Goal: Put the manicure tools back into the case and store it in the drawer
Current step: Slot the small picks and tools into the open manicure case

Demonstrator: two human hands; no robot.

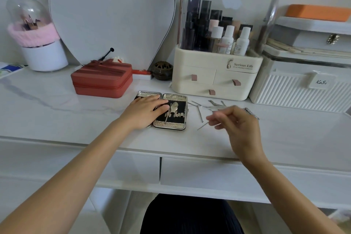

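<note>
Two halves of the open manicure case (175,118) lie flat on the dresser top (57,116), some tools strapped inside; left hand (146,112) rests flat on it. Right hand (234,121) pinches a thin tool (204,125); loose tools (214,103) lie beside.

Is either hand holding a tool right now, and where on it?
The right hand seems to pinch a thin metal tool by its upper end; blur leaves this unsure. The left hand rests flat on the open case, holding nothing.

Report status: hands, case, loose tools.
Left hand flat on open case. Right hand pinching thin tool. Loose tools on desk; nothing blocking.
</note>
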